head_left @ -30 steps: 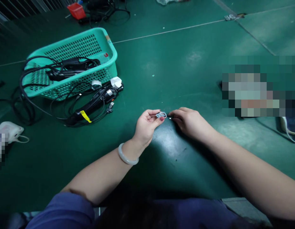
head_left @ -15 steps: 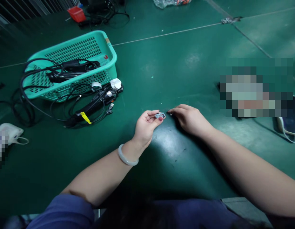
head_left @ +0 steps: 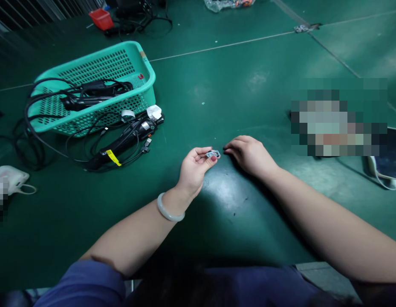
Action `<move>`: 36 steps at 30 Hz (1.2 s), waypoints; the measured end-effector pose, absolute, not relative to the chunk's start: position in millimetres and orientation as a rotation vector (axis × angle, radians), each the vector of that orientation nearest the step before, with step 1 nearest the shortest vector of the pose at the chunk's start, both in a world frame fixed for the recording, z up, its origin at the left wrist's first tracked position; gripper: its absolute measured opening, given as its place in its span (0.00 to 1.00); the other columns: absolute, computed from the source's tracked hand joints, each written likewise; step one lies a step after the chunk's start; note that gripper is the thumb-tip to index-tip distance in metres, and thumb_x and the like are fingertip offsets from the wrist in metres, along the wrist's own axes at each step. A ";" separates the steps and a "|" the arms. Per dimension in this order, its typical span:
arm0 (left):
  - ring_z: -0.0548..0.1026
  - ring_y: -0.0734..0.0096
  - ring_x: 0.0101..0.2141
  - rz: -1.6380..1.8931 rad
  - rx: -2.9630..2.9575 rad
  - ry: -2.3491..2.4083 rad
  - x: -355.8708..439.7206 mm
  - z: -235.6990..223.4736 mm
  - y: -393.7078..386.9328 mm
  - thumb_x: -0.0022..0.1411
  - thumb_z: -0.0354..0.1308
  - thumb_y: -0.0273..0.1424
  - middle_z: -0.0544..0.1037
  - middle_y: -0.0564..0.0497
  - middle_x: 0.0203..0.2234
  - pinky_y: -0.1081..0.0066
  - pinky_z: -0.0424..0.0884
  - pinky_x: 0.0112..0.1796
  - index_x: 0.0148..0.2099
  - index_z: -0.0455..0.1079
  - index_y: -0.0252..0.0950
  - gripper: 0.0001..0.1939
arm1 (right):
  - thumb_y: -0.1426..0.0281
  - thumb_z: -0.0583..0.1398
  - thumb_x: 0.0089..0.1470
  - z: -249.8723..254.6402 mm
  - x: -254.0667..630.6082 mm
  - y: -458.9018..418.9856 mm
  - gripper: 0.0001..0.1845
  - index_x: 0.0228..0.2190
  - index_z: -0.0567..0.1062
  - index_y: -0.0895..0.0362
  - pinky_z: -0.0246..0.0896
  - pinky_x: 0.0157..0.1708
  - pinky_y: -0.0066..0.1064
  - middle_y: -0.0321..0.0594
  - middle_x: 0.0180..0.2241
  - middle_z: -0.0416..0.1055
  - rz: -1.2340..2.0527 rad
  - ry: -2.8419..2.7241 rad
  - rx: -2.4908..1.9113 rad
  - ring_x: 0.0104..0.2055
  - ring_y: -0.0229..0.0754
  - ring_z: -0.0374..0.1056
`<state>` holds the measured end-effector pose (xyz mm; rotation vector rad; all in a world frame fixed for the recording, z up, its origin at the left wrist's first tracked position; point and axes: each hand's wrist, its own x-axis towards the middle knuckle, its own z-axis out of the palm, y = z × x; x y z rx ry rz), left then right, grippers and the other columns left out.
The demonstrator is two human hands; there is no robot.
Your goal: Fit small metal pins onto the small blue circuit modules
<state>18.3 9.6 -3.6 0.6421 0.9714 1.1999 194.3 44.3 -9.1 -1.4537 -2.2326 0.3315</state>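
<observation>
Between the thumb and fingers of my left hand (head_left: 191,169) is a small, pale blue-grey piece that looks like a little circuit board (head_left: 212,154), held just above the table. My right hand (head_left: 249,155) rests close by on the right, a small gap away from the piece. Its thumb and fingertips are pinched together near the tabletop. Whatever they hold, if anything, is too small or hidden to make out.
A green table (head_left: 198,115) spreads all around. At left, a turquoise basket (head_left: 149,89) holds black corded tools; another black corded tool (head_left: 127,136) lies in front of it. A white device (head_left: 12,177) sits at far left, a red container (head_left: 102,19) at the back.
My right hand has shifted slightly left and away from me, and a tiny light bit at its fingertips no longer shows. My left hand keeps its hold, and the view has moved a little.
</observation>
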 end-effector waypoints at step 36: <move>0.75 0.75 0.35 1.182 0.720 0.971 19.5 -7.2 10.0 0.43 0.68 0.23 0.77 0.52 0.31 0.66 0.69 0.46 0.36 0.71 0.34 0.15 | 0.70 0.58 0.53 -3.3 202.6 40.1 0.09 0.33 0.78 0.59 0.65 0.40 0.35 0.45 0.35 0.76 0.351 -2.238 -1.508 0.37 0.46 0.70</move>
